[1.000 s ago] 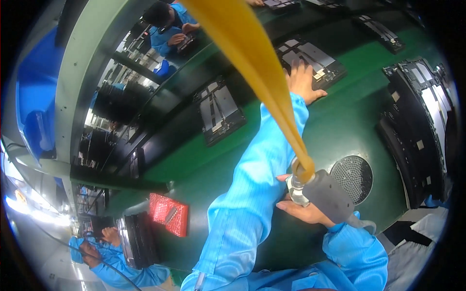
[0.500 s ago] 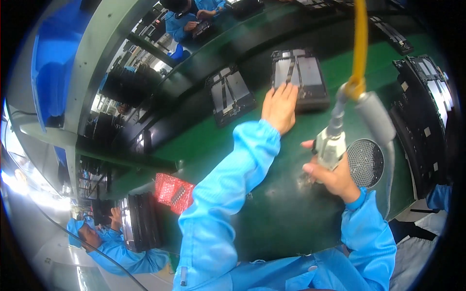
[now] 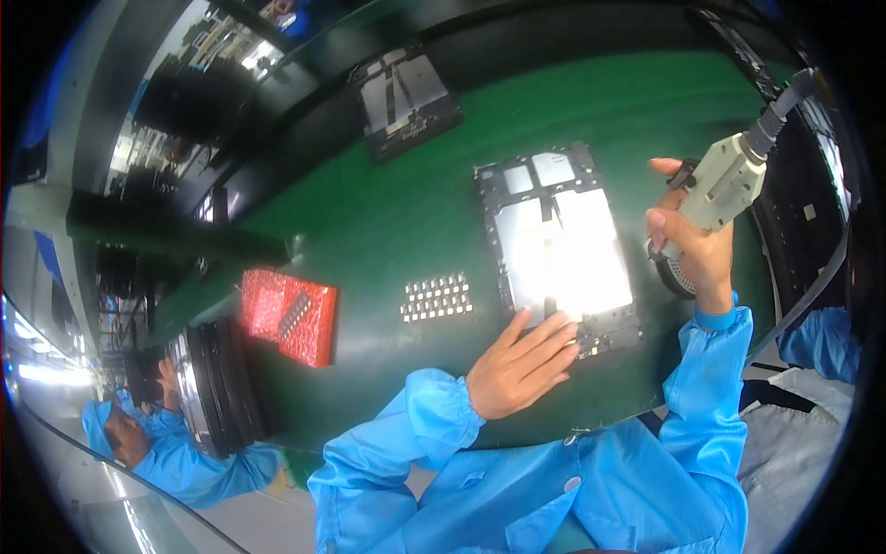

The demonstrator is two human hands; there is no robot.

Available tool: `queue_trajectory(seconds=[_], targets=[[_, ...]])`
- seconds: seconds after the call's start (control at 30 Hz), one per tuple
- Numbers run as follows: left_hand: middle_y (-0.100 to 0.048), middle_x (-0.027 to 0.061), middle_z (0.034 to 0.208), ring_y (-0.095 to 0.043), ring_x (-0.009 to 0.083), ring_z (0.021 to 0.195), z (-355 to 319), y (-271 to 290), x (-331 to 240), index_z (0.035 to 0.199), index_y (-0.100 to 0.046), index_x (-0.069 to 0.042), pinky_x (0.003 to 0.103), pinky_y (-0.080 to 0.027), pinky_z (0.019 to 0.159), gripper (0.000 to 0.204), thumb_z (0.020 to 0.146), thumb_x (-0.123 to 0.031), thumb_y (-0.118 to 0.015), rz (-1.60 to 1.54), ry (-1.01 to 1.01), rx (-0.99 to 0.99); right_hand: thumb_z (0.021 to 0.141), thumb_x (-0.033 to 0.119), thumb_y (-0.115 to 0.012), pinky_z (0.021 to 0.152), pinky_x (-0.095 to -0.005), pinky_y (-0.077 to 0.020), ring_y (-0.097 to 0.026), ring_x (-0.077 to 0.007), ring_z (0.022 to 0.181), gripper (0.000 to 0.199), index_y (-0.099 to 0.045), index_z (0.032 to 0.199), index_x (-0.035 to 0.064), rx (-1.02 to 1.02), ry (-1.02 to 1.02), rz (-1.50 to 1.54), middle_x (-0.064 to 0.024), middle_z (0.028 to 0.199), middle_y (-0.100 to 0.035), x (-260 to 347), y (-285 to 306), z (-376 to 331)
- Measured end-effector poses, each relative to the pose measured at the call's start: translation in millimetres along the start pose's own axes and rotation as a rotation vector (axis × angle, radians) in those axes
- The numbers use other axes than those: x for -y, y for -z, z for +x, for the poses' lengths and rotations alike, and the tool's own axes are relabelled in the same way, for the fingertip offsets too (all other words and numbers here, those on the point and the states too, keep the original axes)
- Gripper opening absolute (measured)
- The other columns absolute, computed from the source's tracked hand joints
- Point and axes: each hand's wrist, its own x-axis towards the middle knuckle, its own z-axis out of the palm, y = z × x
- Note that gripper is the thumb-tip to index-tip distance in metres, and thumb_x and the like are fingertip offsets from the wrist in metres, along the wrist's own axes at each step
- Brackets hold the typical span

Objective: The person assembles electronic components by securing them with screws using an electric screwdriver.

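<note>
An opened tablet (image 3: 517, 249), a black frame with silver panels inside, lies on the green tabletop in front of me. My left hand (image 3: 521, 365) rests on its near edge with fingers stretched out, gripping nothing. To the right of the tablet, my right hand (image 3: 697, 249) is closed around a hand tool (image 3: 724, 185) with a pale boxy body, a dark trigger-like part and a grey hose. The tool is held above the table, clear of the tablet. Left of the tablet, small pale square pieces (image 3: 436, 297) lie in rows.
A red bubble-wrap packet (image 3: 300, 319) with a dark strip on it lies at the left. Another opened tablet (image 3: 406, 102) is at the back. A perforated round grille (image 3: 681, 275) shows partly below my right hand. Dark panels line the right edge. A co-worker (image 3: 185, 462) sits at far left beside stacked dark panels (image 3: 217, 388).
The opened tablet has come from the back to the table before me. My left hand has drawn back nearer to me, and my right hand has moved right and up with the tool.
</note>
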Motion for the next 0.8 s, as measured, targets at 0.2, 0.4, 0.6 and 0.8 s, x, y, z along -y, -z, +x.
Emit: queue_trajectory(seconds=[0.2,0.4,0.6,0.8], targets=[[-0.054,0.0174,0.119,-0.048,0.0306,0.118,10.8,-3.2,-0.2,0.11,-0.056,0.003,0.044,-0.032,0.101,0.04,0.074,-0.009,-0.067,-0.031,-0.099,0.016,0.069,0.002,-0.068,0.047,-0.0208,-0.039,-0.049,-0.0093,0.051,0.048,-0.051,0.113,-0.0071,-0.035,0.031,-0.041,-0.0007,0.062,-0.051,-10.2,2.3,-2.9],[-0.062,0.0147,0.103,-0.06,0.0297,0.096,-4.8,25.2,29.9,0.095,-0.063,-0.001,0.04,-0.047,0.081,0.03,0.066,-0.007,-0.072,-0.036,-0.002,-0.199,0.07,0.009,-0.069,0.047,-0.0219,-0.0368,-0.047,-0.0086,0.051,0.051,-0.049,0.115,-0.0077,-0.03,0.061,-0.103,0.0002,0.061,-0.048,-14.2,8.3,-5.1],[-0.058,0.0097,0.078,-0.054,0.0165,0.063,-34.1,104.0,79.4,0.094,-0.062,0.003,0.029,-0.046,0.058,0.036,0.064,-0.009,-0.077,0.088,0.825,-0.023,0.07,0.011,-0.069,0.046,-0.0224,-0.0383,-0.048,-0.0089,0.05,0.048,-0.053,0.112,-0.005,-0.041,0.066,-0.107,0.0002,0.059,-0.047,-12.1,7.8,-5.2],[-0.054,0.0074,0.07,-0.05,0.0145,0.057,-29.9,115.1,93.8,0.09,-0.06,0.003,0.028,-0.044,0.054,0.036,0.061,-0.008,-0.079,-0.007,0.884,0.171,0.07,0.011,-0.07,0.044,-0.0213,-0.0387,-0.049,-0.0087,0.05,0.047,-0.054,0.112,-0.0044,-0.035,0.077,-0.1,0.0,0.059,-0.049,-12.9,8.5,-6.5]])
